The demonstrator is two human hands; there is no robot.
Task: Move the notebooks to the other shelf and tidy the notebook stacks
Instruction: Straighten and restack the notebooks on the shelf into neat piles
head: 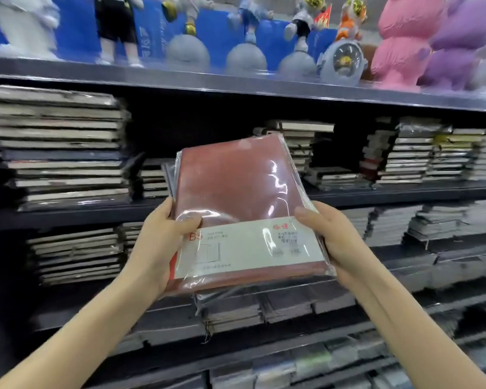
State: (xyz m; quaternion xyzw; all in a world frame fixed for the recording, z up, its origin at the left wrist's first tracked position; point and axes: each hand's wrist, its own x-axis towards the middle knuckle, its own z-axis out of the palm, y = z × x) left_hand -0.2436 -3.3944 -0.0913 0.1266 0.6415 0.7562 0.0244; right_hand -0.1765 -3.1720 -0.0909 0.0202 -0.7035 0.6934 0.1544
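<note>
Far to the left of the fingers, a tall stack of notebooks (59,147) lies flat on the middle shelf (404,193), and a shorter stack (73,256) sits on the shelf below it. A small pile (152,178) stands just left of and behind the held notebooks. The left hand (163,245) grips the lower left corner of a bundle of red-brown notebooks (236,186) sealed in clear plastic. Its thumb (187,221) presses on the top cover and its fingers are curled underneath, mostly hidden. The bundle is held in the air in front of the shelves, tilted with its far edge raised. It spans the gap between the two hands and touches no shelf. A white label band (250,248) marked B5 crosses the cover between the two thumbs. The right hand (331,242) clamps the lower right edge the same way, thumb on top and fingers wrapped below the bundle. Behind the bundle and just above the right fingers, another stack (306,144) rests on the middle shelf. Further right stand several more stacks (421,153), close side by side. High above the fingers, the top shelf (208,82) carries small figurines (300,26), with a pink plush toy (399,43) and a purple plush toy (458,46) at its right end.
</note>
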